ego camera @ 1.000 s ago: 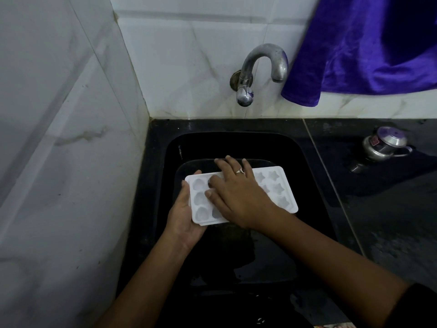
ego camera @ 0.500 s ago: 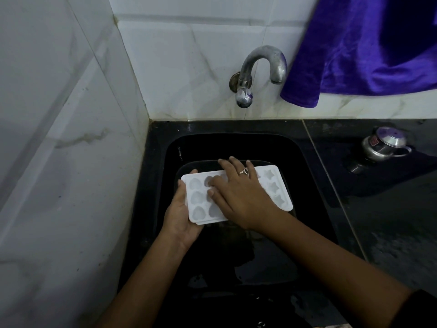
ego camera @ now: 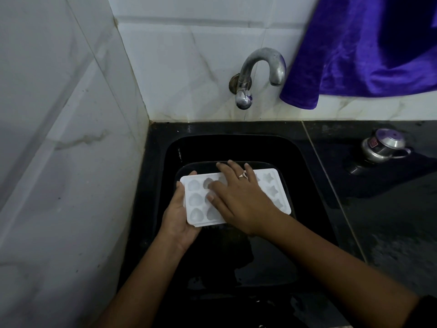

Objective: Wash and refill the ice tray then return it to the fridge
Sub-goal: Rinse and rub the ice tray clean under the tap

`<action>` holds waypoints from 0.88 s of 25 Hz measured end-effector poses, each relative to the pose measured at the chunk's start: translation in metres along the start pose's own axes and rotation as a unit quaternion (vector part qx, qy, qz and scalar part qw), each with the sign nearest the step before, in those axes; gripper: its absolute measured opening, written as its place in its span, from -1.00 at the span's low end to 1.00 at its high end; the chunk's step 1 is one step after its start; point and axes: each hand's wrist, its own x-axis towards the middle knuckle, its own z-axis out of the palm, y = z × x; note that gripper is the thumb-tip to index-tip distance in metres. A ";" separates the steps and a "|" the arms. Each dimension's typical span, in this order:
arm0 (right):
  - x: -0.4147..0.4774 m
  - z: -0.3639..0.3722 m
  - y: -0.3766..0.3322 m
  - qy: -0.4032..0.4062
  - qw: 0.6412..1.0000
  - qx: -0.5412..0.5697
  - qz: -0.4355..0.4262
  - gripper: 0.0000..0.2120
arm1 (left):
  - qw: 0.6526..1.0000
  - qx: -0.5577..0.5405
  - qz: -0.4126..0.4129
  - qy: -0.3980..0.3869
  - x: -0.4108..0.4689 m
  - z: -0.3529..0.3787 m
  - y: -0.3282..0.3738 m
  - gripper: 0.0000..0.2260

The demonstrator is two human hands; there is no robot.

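Note:
A white ice tray (ego camera: 272, 190) with shell and star shaped cells is held flat over the black sink (ego camera: 305, 162). My left hand (ego camera: 177, 218) grips its left end from below, thumb on the rim. My right hand (ego camera: 238, 200), wearing a ring, lies flat across the tray's middle with fingers spread over the cells, hiding the centre cells. A curved metal tap (ego camera: 260, 67) sticks out of the tiled wall above the sink; no water runs from it.
A white tiled wall (ego camera: 59, 162) closes the left side. A purple cloth (ego camera: 369, 50) hangs at the upper right near the tap. A small steel lidded pot (ego camera: 380, 145) stands on the wet black counter (ego camera: 390, 221) to the right.
My right hand has slid a little across the tray's cells, fingers reaching further toward the far rim. The left hand keeps its grip on the tray's end.

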 end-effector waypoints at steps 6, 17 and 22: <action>0.009 0.001 -0.012 0.006 0.999 0.004 -0.044 -0.53 | 0.999 0.003 -0.033 0.014 -0.007 0.010 -0.009 -0.41; 0.008 0.006 -0.013 0.001 0.998 -0.026 -0.054 -0.52 | 0.998 -0.007 -0.050 0.023 -0.008 0.011 -0.011 -0.46; 0.012 0.003 -0.015 0.011 0.999 -0.026 -0.029 -0.47 | 0.999 -0.003 -0.041 0.025 -0.008 0.010 -0.009 -0.47</action>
